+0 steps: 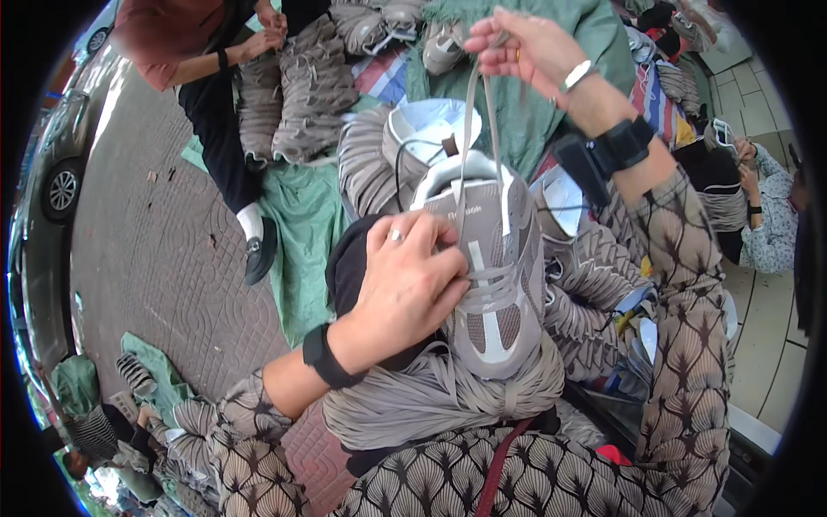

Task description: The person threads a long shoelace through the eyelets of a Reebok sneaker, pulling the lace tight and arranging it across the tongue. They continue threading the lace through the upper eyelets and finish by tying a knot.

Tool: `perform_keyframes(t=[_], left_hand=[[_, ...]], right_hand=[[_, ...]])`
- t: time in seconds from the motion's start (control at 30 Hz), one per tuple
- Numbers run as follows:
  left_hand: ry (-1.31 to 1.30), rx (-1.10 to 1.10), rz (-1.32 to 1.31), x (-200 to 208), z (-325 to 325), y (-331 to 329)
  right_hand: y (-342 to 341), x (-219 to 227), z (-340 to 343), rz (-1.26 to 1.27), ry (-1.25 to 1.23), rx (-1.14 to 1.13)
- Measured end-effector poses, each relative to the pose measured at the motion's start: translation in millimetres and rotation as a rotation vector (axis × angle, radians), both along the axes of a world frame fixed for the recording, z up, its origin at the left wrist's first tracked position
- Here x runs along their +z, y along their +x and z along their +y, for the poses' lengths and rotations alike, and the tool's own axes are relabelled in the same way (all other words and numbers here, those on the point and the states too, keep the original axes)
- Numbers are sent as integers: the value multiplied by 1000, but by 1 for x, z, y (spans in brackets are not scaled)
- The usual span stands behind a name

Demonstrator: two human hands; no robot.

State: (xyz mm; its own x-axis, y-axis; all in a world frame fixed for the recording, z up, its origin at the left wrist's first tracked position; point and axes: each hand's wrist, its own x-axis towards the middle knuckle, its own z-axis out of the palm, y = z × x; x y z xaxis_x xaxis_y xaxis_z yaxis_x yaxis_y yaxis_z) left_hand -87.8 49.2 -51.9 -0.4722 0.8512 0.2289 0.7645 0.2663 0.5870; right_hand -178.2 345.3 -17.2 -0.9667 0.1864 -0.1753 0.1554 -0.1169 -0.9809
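Observation:
A grey running sneaker [508, 340] rests toe toward me on my lap area, atop a thick bundle of grey shoelaces [405, 405]. Its lower rows are laced across the tongue. With fingers curled, my left hand [409, 271] grips the sneaker's left edge beside the lacing; its fingertips are partly hidden. My right hand [538, 56] is raised beyond the heel, its fingers closed on a grey shoelace [469, 121]. Two strands of that lace run up taut from the shoe to it.
Behind the sneaker lie stacks of grey shoes [375, 159] and white-lined shoe parts [431, 125]. Green sheeting [297, 233] covers ground at the left and back. A seated person [228, 103] works at far left, another [767, 207] at right. A parked car [56, 198] stands left.

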Motion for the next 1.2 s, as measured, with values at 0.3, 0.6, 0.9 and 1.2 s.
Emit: perform_keyframes(t=[0.3, 0.6, 0.9, 1.2], left_hand=[[-41, 53, 264, 8, -3, 24], [-91, -123, -249, 23, -15, 14], [-18, -125, -38, 5, -35, -21], [48, -51, -143, -12, -30, -18]], right_hand=[[7, 50, 11, -71, 117, 32], [16, 66, -11, -46, -122, 158], [0, 60, -8, -2, -125, 313], [-41, 44, 65, -218, -289, 56]])
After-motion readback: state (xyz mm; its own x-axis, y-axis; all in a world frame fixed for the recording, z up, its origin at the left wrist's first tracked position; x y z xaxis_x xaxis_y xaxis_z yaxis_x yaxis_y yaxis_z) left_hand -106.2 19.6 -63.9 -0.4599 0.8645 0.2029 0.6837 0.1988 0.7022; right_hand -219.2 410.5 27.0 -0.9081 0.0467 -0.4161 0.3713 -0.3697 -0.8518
